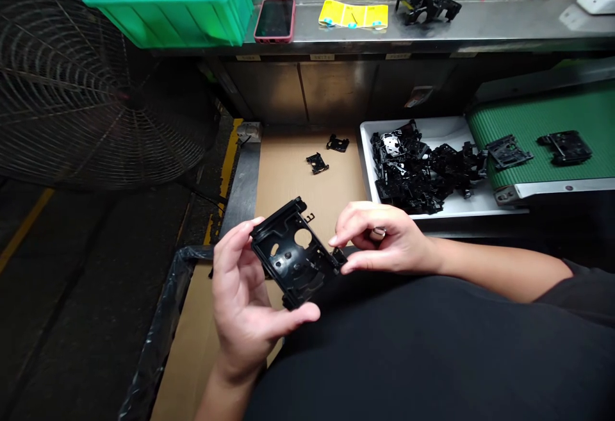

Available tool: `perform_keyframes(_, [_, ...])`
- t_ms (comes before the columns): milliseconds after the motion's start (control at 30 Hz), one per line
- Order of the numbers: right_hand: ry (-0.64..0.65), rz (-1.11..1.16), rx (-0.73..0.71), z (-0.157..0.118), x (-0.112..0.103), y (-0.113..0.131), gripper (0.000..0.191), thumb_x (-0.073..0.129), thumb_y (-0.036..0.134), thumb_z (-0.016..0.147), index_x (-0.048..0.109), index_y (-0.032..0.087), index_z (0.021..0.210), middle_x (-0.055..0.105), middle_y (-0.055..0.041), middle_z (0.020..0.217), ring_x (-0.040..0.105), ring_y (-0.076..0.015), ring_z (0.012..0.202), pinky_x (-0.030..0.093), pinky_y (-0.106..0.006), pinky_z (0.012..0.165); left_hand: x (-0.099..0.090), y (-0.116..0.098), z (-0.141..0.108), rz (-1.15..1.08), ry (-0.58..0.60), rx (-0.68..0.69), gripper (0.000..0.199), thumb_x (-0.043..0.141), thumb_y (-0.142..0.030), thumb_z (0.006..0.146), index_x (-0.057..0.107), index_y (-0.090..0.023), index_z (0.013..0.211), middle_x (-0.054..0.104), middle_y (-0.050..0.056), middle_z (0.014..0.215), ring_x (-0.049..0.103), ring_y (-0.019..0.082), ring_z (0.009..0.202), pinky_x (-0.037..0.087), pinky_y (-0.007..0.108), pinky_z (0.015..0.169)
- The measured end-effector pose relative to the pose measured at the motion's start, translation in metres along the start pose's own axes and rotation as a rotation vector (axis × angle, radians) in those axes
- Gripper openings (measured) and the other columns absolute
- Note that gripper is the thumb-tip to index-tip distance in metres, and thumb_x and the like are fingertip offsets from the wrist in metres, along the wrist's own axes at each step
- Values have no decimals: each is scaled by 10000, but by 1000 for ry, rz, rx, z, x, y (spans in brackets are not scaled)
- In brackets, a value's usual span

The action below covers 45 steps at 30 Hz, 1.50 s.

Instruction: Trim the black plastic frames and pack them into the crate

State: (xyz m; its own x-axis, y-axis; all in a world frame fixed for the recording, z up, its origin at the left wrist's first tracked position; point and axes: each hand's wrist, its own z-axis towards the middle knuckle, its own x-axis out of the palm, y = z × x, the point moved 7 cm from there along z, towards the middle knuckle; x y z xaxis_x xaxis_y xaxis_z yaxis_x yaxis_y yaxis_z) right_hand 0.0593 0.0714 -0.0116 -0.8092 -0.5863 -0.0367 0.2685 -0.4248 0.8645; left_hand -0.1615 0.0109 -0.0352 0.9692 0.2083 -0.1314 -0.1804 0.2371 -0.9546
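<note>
A black moulded plastic part [294, 255], flat with a round hole and raised edges, is held tilted above the work surface. My left hand [250, 299] grips it along its left side, fingers behind the upper edge and thumb near the lower corner. At its right end, my right hand [384, 238] pinches a small projecting corner between thumb and forefinger. Two small black pieces, one nearer [317, 163] and one farther [337, 143], lie on the brown cardboard [283, 181] beyond my hands.
A white tray [446, 127] heaped with black parts stands at right, below a green conveyor belt [552, 113] carrying two more. On the metal shelf [504, 20] are a green bin [168, 17], a phone [275, 20], yellow labels [353, 15] and a black part [426, 6]. A large fan [96, 88] stands left.
</note>
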Motion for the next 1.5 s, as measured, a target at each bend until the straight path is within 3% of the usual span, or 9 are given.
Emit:
perform_keyframes(300, [-4, -51, -6, 1, -4, -1, 283, 858, 280, 878, 743, 162, 1107, 703, -35, 954, 397, -43, 541, 429, -219, 506, 4, -2, 9, 33, -2, 15, 1168, 1027, -605, 380, 589, -361, 1435, 557, 110, 1445, 555, 433, 1368, 508, 661, 1160])
perform_keyframes(533, [-59, -51, 74, 0, -13, -8, 280, 866, 296, 866, 752, 156, 1081, 703, -35, 939, 464, -67, 597, 438, -231, 546, 17, 7, 15, 14, 87, -72, 1077, 969, -640, 547, 526, -266, 1454, 540, 167, 1434, 532, 406, 1402, 554, 565, 1087])
perform_keyframes(967, [-80, -16, 98, 4, -25, -12, 280, 883, 274, 846, 763, 168, 1075, 694, -27, 932, 499, -66, 616, 413, -200, 516, 26, 12, 27, 2, 101, -100, 1056, 973, -648, 525, 544, -269, 1412, 552, 155, 1425, 560, 382, 1361, 503, 569, 1135])
perform_keyframes(1233, [-66, -14, 104, 3, -29, -14, 267, 868, 260, 863, 751, 172, 1086, 703, -32, 960, 449, -60, 586, 419, -221, 532, 31, 9, 29, -38, 95, -97, 1083, 1020, -544, 507, 522, -275, 1431, 524, 161, 1462, 533, 405, 1392, 463, 609, 1165])
perform_keyframes(1500, [-51, -12, 96, 1, -33, -8, 249, 852, 263, 877, 760, 182, 1094, 709, -35, 963, 439, -58, 573, 419, -215, 511, 31, 3, 27, -8, 92, -33, 1139, 1051, -455, 469, 515, -315, 1465, 493, 141, 1492, 505, 407, 1431, 509, 588, 1147])
